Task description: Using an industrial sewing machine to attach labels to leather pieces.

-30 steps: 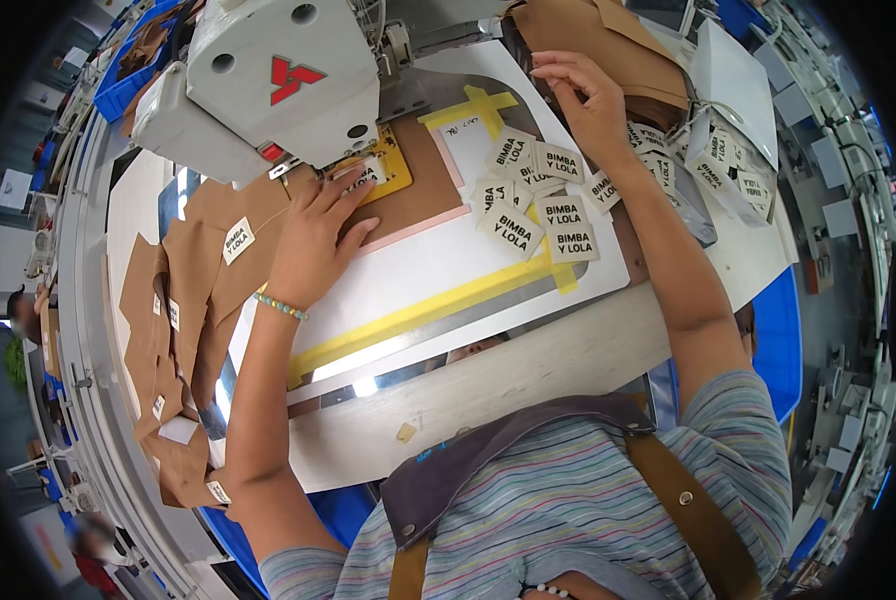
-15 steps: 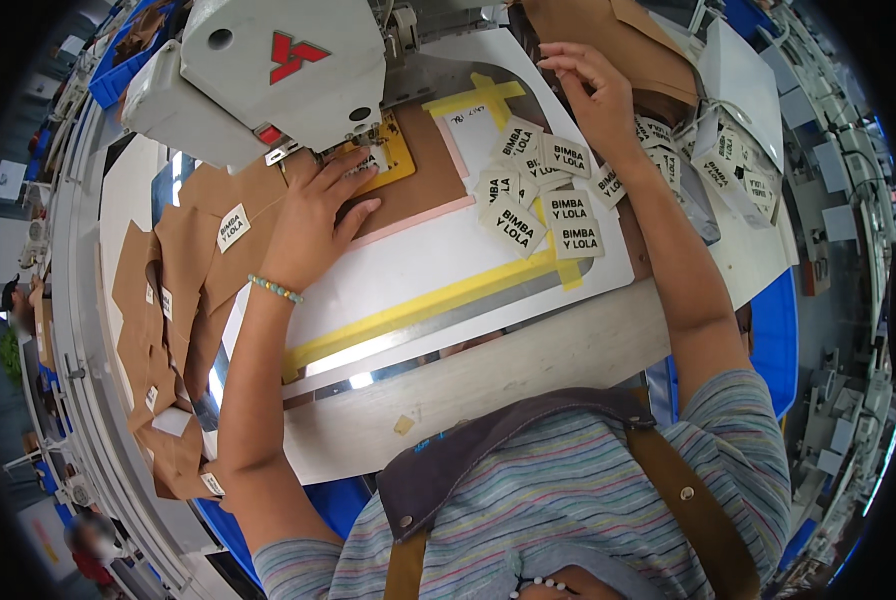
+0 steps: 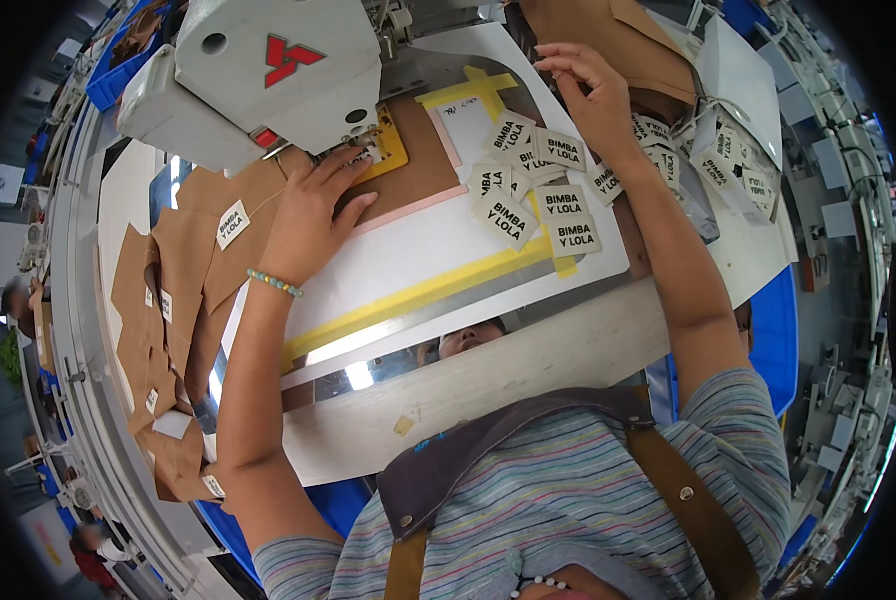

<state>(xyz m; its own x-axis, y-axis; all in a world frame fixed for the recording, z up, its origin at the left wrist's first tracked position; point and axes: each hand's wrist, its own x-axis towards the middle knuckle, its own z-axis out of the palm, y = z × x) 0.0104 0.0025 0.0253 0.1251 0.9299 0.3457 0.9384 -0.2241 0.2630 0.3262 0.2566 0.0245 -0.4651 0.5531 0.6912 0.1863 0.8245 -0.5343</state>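
My left hand [image 3: 310,215] lies flat on a tan leather piece [image 3: 423,165] under the head of a grey-white sewing machine [image 3: 268,70], fingertips close to the yellow clamp plate [image 3: 390,155] by the needle. My right hand [image 3: 593,95] hovers with fingers apart at the far edge of the white work plate [image 3: 438,260], just beyond several cream printed labels [image 3: 533,185] scattered there. It holds nothing that I can see. A brown leather piece [image 3: 618,40] lies beyond that hand.
A stack of tan leather pieces with small labels [image 3: 173,290] hangs off the table at my left. More labels [image 3: 703,160] lie in a pile at the right. Yellow tape strips [image 3: 418,295] mark the white plate. Blue bins [image 3: 778,330] sit at the right.
My right hand has shifted a little over the labels toward the far edge. My left hand stays pressed on the tan piece by the needle. The view has tilted slightly.
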